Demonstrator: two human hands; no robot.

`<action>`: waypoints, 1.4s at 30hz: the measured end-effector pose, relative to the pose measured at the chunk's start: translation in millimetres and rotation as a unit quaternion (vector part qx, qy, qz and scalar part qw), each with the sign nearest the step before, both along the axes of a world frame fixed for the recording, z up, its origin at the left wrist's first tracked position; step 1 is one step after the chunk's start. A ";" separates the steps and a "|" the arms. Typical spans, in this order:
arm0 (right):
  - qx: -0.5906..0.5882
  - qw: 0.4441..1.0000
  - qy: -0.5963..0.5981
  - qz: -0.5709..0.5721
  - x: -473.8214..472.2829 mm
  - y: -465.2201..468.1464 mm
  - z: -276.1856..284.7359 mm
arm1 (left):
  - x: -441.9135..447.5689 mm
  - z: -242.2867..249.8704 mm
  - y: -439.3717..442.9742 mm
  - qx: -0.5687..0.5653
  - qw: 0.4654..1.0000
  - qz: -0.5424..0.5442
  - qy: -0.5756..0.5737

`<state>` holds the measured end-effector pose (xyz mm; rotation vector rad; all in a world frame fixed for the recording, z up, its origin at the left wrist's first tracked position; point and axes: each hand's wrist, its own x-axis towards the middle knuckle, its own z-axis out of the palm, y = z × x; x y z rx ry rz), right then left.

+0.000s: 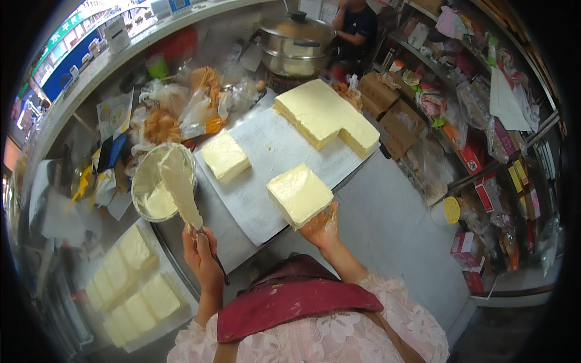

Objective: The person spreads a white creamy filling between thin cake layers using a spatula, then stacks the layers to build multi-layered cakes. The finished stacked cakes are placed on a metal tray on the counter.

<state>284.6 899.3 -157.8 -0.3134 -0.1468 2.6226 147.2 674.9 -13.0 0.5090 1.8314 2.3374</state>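
My left hand [199,254] grips the handle of a spatula [179,186], its blade thickly coated with pale cream, over the near side of a bowl of cream [156,204]. On my right hand [321,229], palm up and smeared with cream, rests a cream-coated square cake piece [300,193], at the near edge of a paper-lined board [254,208]. Another coated square [225,156] sits on that board beside the bowl. At the board's far end lies a large cake slab [322,109] with a corner cut out, its top pale and its sides yellow.
At lower left, a lined tray [174,329] holds two rows of coated pieces. Plastic bags [163,127] crowd the back left. A steamer pot [295,45] stands at the back, near a seated person [356,31]. Cardboard boxes [399,127] and packed shelves line the right.
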 end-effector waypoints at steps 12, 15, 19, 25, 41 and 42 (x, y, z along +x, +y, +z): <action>-0.084 0.994 -0.065 0.012 -55.9 -44.1 -2.9 | -28.0 -12.6 -59.0 -0.016 1.000 -0.014 -0.023; -0.102 0.984 -0.147 -0.005 -78.8 -54.5 2.4 | -31.0 -12.8 -66.0 -0.014 0.999 -0.022 -0.025; -0.090 0.981 -0.169 0.002 -97.0 -56.4 -1.1 | -28.7 -13.8 -72.4 -0.019 0.999 -0.023 -0.034; -0.085 0.985 -0.151 0.006 -102.4 -58.5 -1.3 | -24.7 -12.5 -71.4 -0.024 0.998 -0.022 -0.045; -0.141 0.960 -0.241 0.033 -66.1 -63.2 27.6 | -16.2 -6.0 -55.8 -0.053 0.995 -0.046 -0.066; -0.140 0.960 -0.242 0.032 -65.2 -62.8 26.5 | -17.2 -2.9 -54.1 -0.055 0.995 -0.045 -0.070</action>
